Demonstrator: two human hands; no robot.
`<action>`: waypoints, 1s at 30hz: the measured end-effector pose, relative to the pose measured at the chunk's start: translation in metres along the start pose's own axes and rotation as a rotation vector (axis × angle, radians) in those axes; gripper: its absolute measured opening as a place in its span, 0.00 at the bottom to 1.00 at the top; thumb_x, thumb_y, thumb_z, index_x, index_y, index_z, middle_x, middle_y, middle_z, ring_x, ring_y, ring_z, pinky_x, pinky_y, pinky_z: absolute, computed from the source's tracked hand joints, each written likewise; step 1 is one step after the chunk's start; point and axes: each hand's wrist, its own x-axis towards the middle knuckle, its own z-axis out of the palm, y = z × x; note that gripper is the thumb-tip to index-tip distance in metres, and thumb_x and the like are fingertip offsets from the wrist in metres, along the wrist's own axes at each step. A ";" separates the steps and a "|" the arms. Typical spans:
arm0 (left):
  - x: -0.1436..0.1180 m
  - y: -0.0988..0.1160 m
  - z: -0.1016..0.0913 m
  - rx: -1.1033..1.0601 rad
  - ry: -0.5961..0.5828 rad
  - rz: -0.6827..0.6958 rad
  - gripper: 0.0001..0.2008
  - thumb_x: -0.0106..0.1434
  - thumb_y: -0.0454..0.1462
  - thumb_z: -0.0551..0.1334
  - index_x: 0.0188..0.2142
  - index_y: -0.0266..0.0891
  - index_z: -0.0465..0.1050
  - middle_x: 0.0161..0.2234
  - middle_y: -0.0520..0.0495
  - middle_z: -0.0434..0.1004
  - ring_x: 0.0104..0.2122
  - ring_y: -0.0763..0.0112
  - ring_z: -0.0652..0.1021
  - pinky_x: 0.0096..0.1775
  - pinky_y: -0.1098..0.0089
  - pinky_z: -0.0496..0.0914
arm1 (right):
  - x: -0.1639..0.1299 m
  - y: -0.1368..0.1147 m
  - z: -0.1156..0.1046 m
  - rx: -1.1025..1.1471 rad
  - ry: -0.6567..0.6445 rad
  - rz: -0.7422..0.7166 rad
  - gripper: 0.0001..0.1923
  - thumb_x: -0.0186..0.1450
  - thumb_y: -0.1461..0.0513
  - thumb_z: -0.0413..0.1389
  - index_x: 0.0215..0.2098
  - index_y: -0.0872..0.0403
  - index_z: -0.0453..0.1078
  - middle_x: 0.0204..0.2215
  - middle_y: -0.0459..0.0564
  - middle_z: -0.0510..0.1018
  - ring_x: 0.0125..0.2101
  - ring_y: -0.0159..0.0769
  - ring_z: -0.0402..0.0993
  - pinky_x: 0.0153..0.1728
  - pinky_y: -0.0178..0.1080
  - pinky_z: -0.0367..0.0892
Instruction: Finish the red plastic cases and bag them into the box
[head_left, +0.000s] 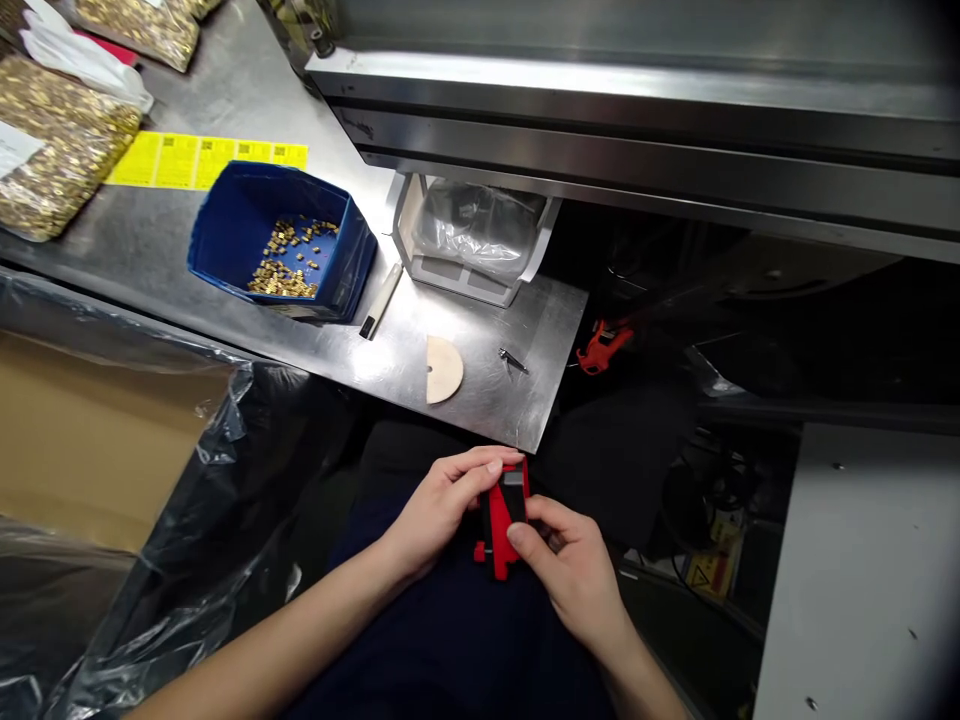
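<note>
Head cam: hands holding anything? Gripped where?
Both hold a small red part: left hand fingers over its top end, right hand thumb on its right side.

Red part (498,528) half covered by both hands; right hand (570,575) fingers hide its far side, make unreadable. Brass pieces in blue bin (225,225) too small to tell apart. Bags of brass stock (56,150) cut off at left edge. Contents of clear bag in white holder (480,228) blurred. Yellow labels (202,158) print illegible
</note>
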 end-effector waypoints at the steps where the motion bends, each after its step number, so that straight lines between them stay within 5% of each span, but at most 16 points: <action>1: 0.001 -0.001 0.000 -0.004 0.029 -0.042 0.19 0.70 0.50 0.61 0.52 0.43 0.81 0.52 0.42 0.80 0.53 0.52 0.77 0.55 0.58 0.68 | 0.001 0.002 0.001 0.062 0.001 0.053 0.13 0.70 0.52 0.61 0.39 0.54 0.79 0.31 0.49 0.81 0.33 0.38 0.77 0.34 0.36 0.70; 5: 0.001 -0.002 0.000 -0.055 0.040 -0.055 0.25 0.73 0.54 0.55 0.54 0.42 0.79 0.53 0.41 0.79 0.53 0.53 0.76 0.54 0.58 0.69 | 0.007 0.006 0.004 0.261 0.040 0.158 0.15 0.68 0.51 0.63 0.41 0.55 0.79 0.28 0.48 0.81 0.27 0.34 0.76 0.31 0.34 0.72; 8: -0.001 0.000 0.000 -0.015 -0.023 0.000 0.24 0.67 0.49 0.66 0.60 0.47 0.73 0.53 0.44 0.78 0.53 0.55 0.75 0.54 0.60 0.69 | 0.014 0.008 0.003 0.384 0.051 0.181 0.15 0.69 0.50 0.63 0.41 0.54 0.78 0.27 0.46 0.79 0.24 0.30 0.73 0.29 0.32 0.71; 11: 0.000 0.000 0.001 -0.063 -0.019 -0.061 0.24 0.63 0.44 0.71 0.58 0.47 0.72 0.43 0.48 0.79 0.39 0.65 0.78 0.43 0.67 0.73 | 0.020 0.008 0.001 0.432 -0.031 0.174 0.19 0.71 0.47 0.58 0.46 0.53 0.76 0.29 0.48 0.79 0.27 0.32 0.74 0.32 0.35 0.72; 15: 0.005 -0.002 0.001 -0.248 0.043 -0.167 0.16 0.67 0.45 0.67 0.52 0.42 0.73 0.39 0.48 0.77 0.34 0.70 0.78 0.37 0.71 0.75 | 0.017 0.002 -0.003 0.105 -0.088 0.064 0.21 0.70 0.46 0.60 0.53 0.50 0.73 0.38 0.49 0.79 0.36 0.37 0.75 0.39 0.38 0.70; 18: 0.007 -0.002 0.000 -0.288 0.078 -0.205 0.13 0.68 0.45 0.66 0.47 0.40 0.73 0.37 0.47 0.78 0.35 0.68 0.79 0.39 0.66 0.78 | 0.013 -0.004 -0.002 -0.282 -0.061 -0.006 0.15 0.65 0.53 0.66 0.48 0.48 0.75 0.41 0.47 0.79 0.41 0.40 0.73 0.43 0.40 0.67; 21: 0.008 -0.003 -0.001 -0.283 0.096 -0.244 0.14 0.69 0.48 0.65 0.45 0.40 0.74 0.36 0.47 0.78 0.35 0.66 0.79 0.39 0.64 0.78 | 0.013 -0.006 0.000 -0.403 -0.015 -0.021 0.06 0.66 0.60 0.65 0.42 0.48 0.77 0.39 0.45 0.80 0.41 0.40 0.73 0.44 0.39 0.65; 26: 0.007 -0.003 -0.006 -0.129 0.065 -0.126 0.21 0.73 0.53 0.56 0.51 0.42 0.75 0.51 0.43 0.79 0.53 0.57 0.77 0.54 0.58 0.71 | 0.018 0.001 -0.014 -0.041 0.061 0.024 0.08 0.66 0.54 0.65 0.37 0.50 0.78 0.32 0.45 0.79 0.33 0.37 0.72 0.38 0.37 0.66; 30: 0.006 -0.001 -0.011 -0.100 0.065 -0.050 0.19 0.73 0.52 0.57 0.50 0.42 0.75 0.51 0.45 0.78 0.51 0.60 0.76 0.52 0.62 0.69 | 0.021 0.007 -0.032 0.431 0.037 0.151 0.16 0.67 0.48 0.63 0.42 0.51 0.77 0.34 0.50 0.81 0.32 0.39 0.76 0.37 0.40 0.70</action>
